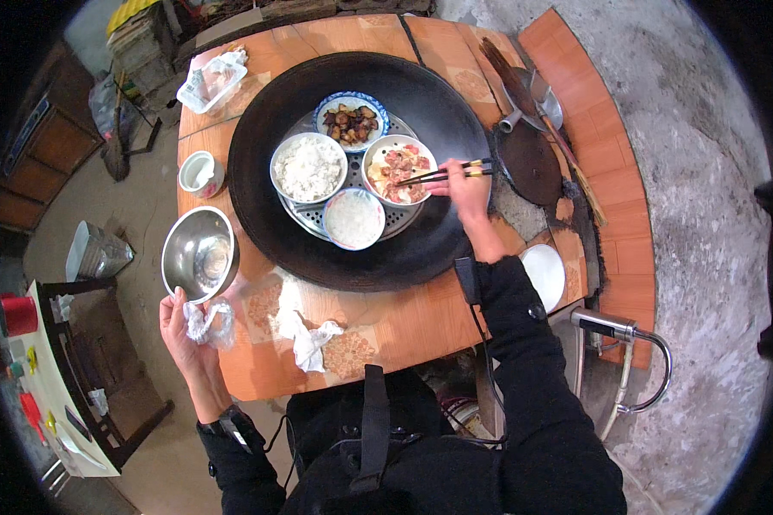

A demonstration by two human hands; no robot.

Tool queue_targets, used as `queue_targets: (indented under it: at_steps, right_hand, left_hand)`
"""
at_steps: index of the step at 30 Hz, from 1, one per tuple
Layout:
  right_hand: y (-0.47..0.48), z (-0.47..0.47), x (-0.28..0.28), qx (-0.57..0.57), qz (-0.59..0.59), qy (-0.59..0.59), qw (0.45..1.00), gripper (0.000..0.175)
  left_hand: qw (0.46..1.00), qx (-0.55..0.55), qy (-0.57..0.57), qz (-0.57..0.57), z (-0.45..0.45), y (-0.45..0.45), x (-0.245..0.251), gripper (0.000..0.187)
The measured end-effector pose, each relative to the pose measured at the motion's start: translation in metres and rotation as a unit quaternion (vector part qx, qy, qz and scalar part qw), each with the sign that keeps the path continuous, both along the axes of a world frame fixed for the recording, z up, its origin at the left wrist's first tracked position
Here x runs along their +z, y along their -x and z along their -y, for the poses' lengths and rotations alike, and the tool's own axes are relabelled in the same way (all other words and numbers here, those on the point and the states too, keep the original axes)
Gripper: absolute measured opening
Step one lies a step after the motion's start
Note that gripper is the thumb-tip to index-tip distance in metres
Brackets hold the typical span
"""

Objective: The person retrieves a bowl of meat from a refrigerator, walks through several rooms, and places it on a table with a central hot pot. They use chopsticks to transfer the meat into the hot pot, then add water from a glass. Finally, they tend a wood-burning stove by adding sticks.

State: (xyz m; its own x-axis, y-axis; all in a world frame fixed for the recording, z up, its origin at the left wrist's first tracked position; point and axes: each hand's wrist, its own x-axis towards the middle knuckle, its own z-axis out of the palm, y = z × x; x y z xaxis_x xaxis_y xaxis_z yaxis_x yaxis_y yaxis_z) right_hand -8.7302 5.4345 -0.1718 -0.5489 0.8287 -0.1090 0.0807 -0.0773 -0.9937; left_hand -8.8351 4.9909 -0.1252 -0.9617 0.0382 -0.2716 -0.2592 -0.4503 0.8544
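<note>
My right hand (465, 187) holds a pair of dark chopsticks (435, 175), their tips in a bowl of meat pieces (399, 168). That bowl stands on a perforated metal steamer rack (396, 219) inside a large black wok (277, 238). Beside it on the rack are a bowl of cooked rice (309, 168), a blue-rimmed bowl of browned chunks (351, 123) and a bowl with whitish contents (354, 219). My left hand (183, 328) grips the near rim of a stainless steel bowl (200, 254), tilted at the stove's left edge. Crumpled clear plastic (211, 324) lies against my left fingers.
A white cloth or tissue (312, 341) lies on the tiled stove top (386, 322). At the left are a small white cup (201, 174) and a plastic tray (211, 84). A white plate or lid (543, 277), a faucet (609, 327), a metal ladle (510, 121) and a brush (573, 161) are at the right.
</note>
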Motion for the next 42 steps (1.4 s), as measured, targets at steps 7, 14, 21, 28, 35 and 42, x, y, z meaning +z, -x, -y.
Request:
queue_targets:
  at_steps: [7, 14, 21, 28, 35, 42]
  right_hand:
    - [0.003, -0.002, 0.002, 0.014, -0.055, -0.036, 0.998, 0.026]
    - [-0.010, -0.010, 0.001, 0.071, -0.060, -0.029, 0.995, 0.028]
    - [-0.041, -0.029, 0.005, 0.049, 0.034, -0.005, 0.998, 0.031]
    - [-0.044, -0.028, 0.011, 0.043, -0.003, -0.030, 0.999, 0.031]
    - [-0.031, -0.016, 0.011, 0.203, 0.014, -0.009, 0.979, 0.029]
    - [-0.032, -0.030, 0.014, 0.039, 0.023, -0.097, 0.994, 0.028]
  left_hand:
    - [0.999, 0.004, 0.037, -0.007, -0.007, -0.002, 0.003, 0.014]
    - [1.000, 0.007, 0.027, -0.007, -0.009, -0.003, 0.004, 0.014]
    - [0.999, 0.012, 0.041, -0.001, -0.011, -0.003, 0.002, 0.014]
    - [1.000, -0.015, 0.020, -0.009, -0.012, 0.000, 0.001, 0.015]
    - [1.000, -0.012, 0.027, -0.005, -0.015, 0.004, -0.004, 0.014]
    - [0.999, -0.012, 0.028, -0.012, -0.010, 0.004, -0.003, 0.015]
